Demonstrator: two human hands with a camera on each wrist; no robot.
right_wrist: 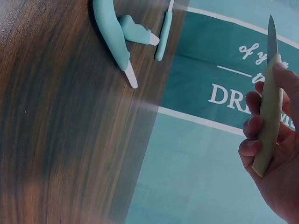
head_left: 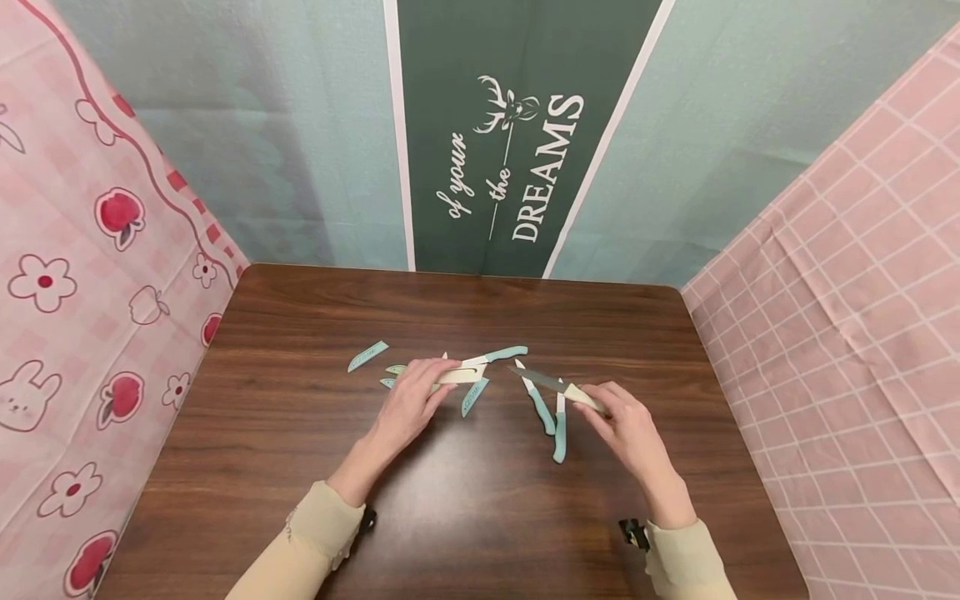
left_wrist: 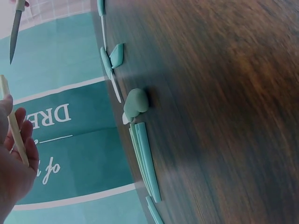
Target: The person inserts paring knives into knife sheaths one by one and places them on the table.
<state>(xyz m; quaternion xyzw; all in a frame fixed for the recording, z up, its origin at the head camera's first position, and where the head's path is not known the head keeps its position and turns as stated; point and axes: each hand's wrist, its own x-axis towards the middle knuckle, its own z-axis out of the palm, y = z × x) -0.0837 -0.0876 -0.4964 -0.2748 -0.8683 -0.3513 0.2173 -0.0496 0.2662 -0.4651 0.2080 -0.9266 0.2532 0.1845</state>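
My left hand (head_left: 408,400) holds a cream blade sheath (head_left: 462,376) above the table, with thumb and fingers around it in the left wrist view. In my right hand (head_left: 632,427) is a paring knife (right_wrist: 268,116), gripped by its cream handle. Its bare grey blade (head_left: 543,379) points left towards the sheath, with a gap between them. Below the blade lie two knives with blue handles (head_left: 542,412) and white blades. Another blue-handled knife (head_left: 508,353) lies just beyond the sheath. A pale green handle (left_wrist: 137,102) rests on the table below the left hand, mostly hidden in the head view.
A blue sheath (head_left: 368,356) lies left of the left hand, another blue sheath (head_left: 474,397) just right of it. A green sheath (head_left: 395,369) shows partly behind that hand. The brown wooden table (head_left: 465,517) is bordered by fabric hangings at the back and both sides.
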